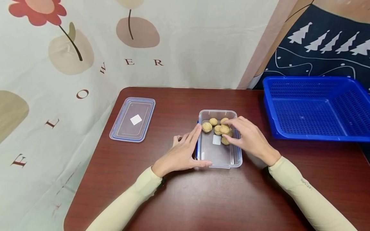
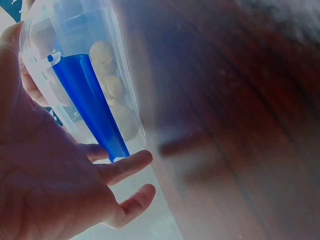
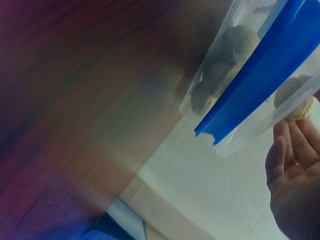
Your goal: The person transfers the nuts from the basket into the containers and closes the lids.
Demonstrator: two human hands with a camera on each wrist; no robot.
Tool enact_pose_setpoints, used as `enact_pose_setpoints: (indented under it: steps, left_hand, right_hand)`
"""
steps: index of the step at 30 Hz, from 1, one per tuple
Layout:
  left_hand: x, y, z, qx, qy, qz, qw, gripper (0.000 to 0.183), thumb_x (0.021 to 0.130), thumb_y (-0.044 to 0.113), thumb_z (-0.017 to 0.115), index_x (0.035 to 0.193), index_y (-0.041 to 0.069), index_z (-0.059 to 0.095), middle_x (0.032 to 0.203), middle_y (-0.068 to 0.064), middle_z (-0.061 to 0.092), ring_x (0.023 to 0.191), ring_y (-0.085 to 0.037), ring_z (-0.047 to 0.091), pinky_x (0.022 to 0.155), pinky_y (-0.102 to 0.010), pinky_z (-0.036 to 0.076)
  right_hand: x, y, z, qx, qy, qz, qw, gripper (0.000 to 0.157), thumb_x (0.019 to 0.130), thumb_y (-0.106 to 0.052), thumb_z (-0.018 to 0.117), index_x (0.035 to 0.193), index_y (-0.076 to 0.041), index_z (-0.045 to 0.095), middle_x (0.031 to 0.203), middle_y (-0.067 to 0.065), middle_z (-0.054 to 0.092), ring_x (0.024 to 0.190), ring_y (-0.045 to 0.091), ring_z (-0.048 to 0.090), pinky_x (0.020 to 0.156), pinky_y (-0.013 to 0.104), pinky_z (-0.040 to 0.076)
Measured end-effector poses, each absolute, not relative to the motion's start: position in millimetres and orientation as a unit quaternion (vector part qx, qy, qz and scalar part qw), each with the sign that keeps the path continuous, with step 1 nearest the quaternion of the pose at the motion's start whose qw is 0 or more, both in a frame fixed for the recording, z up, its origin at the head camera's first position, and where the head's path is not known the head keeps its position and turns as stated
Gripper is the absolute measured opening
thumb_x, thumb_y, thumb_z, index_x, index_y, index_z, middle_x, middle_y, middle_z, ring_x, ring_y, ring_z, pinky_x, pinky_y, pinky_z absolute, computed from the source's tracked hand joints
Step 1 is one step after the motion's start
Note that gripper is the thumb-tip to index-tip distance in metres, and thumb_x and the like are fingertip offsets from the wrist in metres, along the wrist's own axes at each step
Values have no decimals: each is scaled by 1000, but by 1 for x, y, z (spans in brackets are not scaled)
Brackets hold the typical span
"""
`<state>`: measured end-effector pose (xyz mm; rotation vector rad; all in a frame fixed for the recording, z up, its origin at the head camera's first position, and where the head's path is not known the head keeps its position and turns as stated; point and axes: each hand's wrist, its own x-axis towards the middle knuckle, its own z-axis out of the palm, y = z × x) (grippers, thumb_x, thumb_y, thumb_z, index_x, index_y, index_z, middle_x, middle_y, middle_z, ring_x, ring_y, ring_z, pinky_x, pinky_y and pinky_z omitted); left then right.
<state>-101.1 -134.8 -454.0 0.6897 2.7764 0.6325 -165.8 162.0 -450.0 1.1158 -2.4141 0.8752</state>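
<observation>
A clear plastic food container [image 1: 219,158] with blue side latches stands on the table, several walnuts [image 1: 207,127] lying mostly in its far half. My right hand [image 1: 251,137] reaches over the right rim and pinches a walnut [image 1: 224,129] between thumb and fingertips, above the others. In the right wrist view that walnut [image 3: 303,109] shows at the fingertips, partly behind the rim. My left hand [image 1: 182,153] rests against the container's left side, fingers extended and thumb at the near rim. A blue latch [image 2: 86,97] hangs beside those fingers in the left wrist view.
A clear lid [image 1: 127,128] with a blue seal and white label lies at the table's left. On the right stands a blue plastic basket [image 1: 312,137]. Behind the table hangs a printed cloth [image 1: 196,64]. A white label [image 1: 216,140] shows on the container's floor.
</observation>
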Motion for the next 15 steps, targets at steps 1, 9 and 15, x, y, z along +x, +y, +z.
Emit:
enact_pose_setpoints:
  steps: [1,9,15]
  left_hand:
    - [-101,-135,-454,234,942,215,106,136,87,87,67,176,18,-9,183,0,-3,156,-37,38,114,-66,25]
    - [-102,-133,-454,232,942,215,116,135,87,87,66,175,18,-9,182,1,-5,157,-37,35,116,-67,24]
    - [-101,-134,-451,224,939,229,126,136,87,87,68,176,18,-10,182,3,-6,157,-41,35,116,-76,21]
  right_hand:
    - [-166,160,-450,403,-848,306,159,51,84,-13,95,129,-5,73,114,6,73,98,24,62,81,40,50]
    - [-167,147,-448,458,-845,265,75,44,86,-10,94,125,-4,75,112,3,74,106,24,61,90,45,46]
    - [-169,140,-445,466,-855,229,13,42,87,-7,92,126,-7,76,108,-2,70,101,22,57,89,46,47]
